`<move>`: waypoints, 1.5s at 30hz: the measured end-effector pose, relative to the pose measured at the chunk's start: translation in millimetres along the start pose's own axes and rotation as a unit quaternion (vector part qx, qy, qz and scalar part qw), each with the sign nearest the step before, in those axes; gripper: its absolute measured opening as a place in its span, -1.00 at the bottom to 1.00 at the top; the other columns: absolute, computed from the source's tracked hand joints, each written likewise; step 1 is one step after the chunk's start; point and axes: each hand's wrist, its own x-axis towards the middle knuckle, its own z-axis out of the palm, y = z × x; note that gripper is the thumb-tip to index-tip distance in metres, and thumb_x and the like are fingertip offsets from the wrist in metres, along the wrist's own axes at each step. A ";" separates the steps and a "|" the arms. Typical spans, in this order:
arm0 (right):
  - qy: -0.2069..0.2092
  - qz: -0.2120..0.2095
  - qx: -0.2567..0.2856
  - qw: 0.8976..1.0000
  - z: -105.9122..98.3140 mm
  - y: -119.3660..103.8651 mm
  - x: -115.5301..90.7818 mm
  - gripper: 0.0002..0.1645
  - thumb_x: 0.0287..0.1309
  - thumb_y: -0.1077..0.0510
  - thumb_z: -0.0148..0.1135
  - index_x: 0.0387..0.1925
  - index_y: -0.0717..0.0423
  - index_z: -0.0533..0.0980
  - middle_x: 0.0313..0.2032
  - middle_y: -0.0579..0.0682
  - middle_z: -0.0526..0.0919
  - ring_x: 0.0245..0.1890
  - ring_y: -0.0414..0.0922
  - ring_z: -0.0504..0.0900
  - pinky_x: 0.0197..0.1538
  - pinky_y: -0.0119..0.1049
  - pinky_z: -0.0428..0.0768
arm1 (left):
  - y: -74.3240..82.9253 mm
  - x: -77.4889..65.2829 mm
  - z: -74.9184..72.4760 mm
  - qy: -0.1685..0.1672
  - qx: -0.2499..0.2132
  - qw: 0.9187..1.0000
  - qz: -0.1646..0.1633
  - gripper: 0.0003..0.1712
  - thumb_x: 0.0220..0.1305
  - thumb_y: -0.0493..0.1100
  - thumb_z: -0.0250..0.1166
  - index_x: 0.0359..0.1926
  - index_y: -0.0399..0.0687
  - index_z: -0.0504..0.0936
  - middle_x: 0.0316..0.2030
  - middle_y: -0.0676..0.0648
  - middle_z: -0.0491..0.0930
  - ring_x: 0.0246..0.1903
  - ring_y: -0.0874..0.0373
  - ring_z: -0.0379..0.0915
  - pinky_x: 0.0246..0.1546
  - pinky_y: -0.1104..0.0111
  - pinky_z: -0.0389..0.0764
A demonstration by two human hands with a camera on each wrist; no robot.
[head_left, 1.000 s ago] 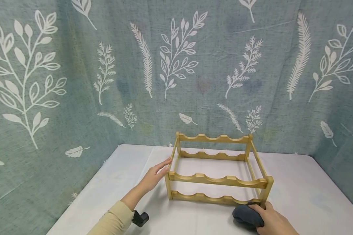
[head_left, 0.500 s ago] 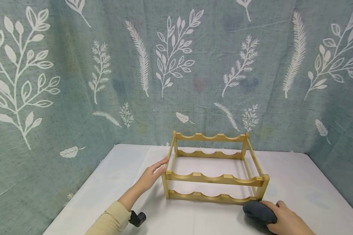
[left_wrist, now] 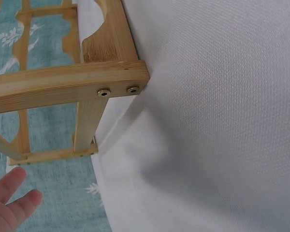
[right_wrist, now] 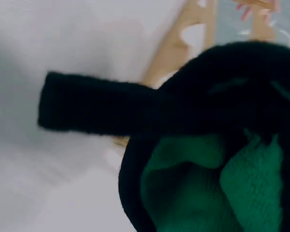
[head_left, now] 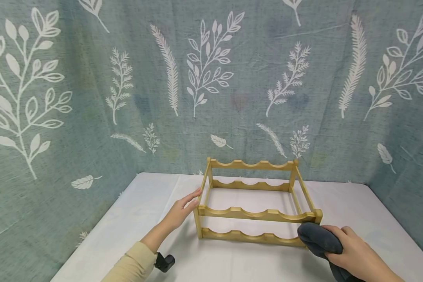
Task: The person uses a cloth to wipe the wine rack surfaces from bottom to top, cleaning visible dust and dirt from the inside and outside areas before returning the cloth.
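A pale wooden wine rack [head_left: 253,214] with scalloped bars stands on the white table. My left hand [head_left: 179,213] has its fingers extended at the rack's left top rail; in the left wrist view the fingertips [left_wrist: 31,197] lie close to a wooden rail, and contact is unclear. At the front right corner my right hand [head_left: 354,252] grips a dark cloth mitt [head_left: 319,238], its rounded end against or just before the corner post. The right wrist view shows the mitt's green lining [right_wrist: 183,188] and dark hanging loop [right_wrist: 96,104].
A small black device [head_left: 165,262] is strapped at the left wrist. White cloth [head_left: 253,260] covers the table in front of the rack. A blue-green curtain [head_left: 246,98] with white leaf prints hangs behind and at both sides.
My right hand has moved the mitt rightward, then up from the foot of the front right post toward its top. The left hand keeps its place at the rack.
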 end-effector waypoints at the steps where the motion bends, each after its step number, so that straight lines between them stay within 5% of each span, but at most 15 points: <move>1: -0.008 0.006 0.003 1.000 5.3 2.0 3.6 -0.06 -0.18 -0.16 0.38 0.22 0.13 0.27 -0.17 0.16 0.42 -0.30 0.05 0.53 -0.36 -0.02 0.50 | 0.0 0.0 0.1 -0.001 0.002 1.000 0.000 -0.52 0.39 -0.19 -0.04 0.27 -0.30 0.27 0.32 -0.22 0.13 0.31 -0.14 0.02 0.26 -0.03 0.09; 8: -0.045 0.023 0.002 0.999 40.1 13.3 21.2 -0.23 -0.17 -0.01 0.40 0.09 0.25 0.38 -0.27 0.13 0.46 -0.31 0.05 0.52 -0.31 0.03 0.50 | 0.6 0.3 1.7 0.001 0.006 1.000 0.005 -0.52 0.39 -0.18 -0.03 0.25 -0.30 0.29 0.31 -0.22 0.15 0.31 -0.12 0.04 0.26 -0.01 0.11; 13: -0.049 0.029 -0.006 0.998 46.2 14.6 22.9 -0.24 -0.17 0.00 0.40 0.07 0.28 0.39 -0.28 0.11 0.47 -0.32 0.03 0.52 -0.30 0.03 0.51 | 1.3 0.3 2.8 0.004 0.008 1.000 0.011 -0.53 0.38 -0.19 -0.03 0.24 -0.30 0.31 0.30 -0.22 0.17 0.30 -0.12 0.06 0.26 0.01 0.12; 26: 0.019 -0.036 -0.036 0.999 -29.2 -9.3 -4.9 -0.09 -0.15 -0.12 0.38 0.22 0.18 0.27 -0.15 0.18 0.45 -0.26 0.08 0.53 -0.38 -0.03 0.50 | 0.8 -1.9 0.5 0.012 0.011 1.000 0.016 -0.54 0.38 -0.20 -0.03 0.24 -0.31 0.31 0.30 -0.21 0.17 0.29 -0.13 0.07 0.25 -0.01 0.13; 32: 0.034 -0.056 -0.037 0.997 -41.1 -13.8 -11.5 -0.09 -0.12 -0.11 0.37 0.23 0.18 0.25 -0.16 0.18 0.46 -0.28 0.05 0.53 -0.40 -0.06 0.50 | -1.2 -1.8 1.0 0.015 0.015 1.000 0.018 -0.54 0.38 -0.21 -0.03 0.23 -0.32 0.31 0.30 -0.24 0.18 0.29 -0.14 0.08 0.24 -0.01 0.14; 39: -0.005 -0.013 -0.016 1.000 -10.4 -3.6 2.0 -0.09 -0.16 -0.12 0.38 0.19 0.22 0.29 -0.16 0.18 0.46 -0.26 0.08 0.52 -0.35 0.00 0.50 | -37.7 8.5 6.5 0.027 0.010 0.999 0.021 -0.53 0.39 -0.11 -0.03 0.26 -0.17 0.33 0.32 -0.08 0.18 0.31 -0.05 0.06 0.26 0.01 0.11; 45: -0.052 0.025 -0.016 0.998 28.9 9.1 19.9 -0.13 -0.18 -0.08 0.41 0.14 0.28 0.33 -0.25 0.14 0.48 -0.28 0.09 0.53 -0.31 0.04 0.51 | -39.4 8.1 7.6 0.027 0.006 0.999 0.025 -0.51 0.38 -0.04 -0.02 0.26 -0.10 0.34 0.32 -0.06 0.19 0.30 -0.05 0.09 0.26 0.02 0.13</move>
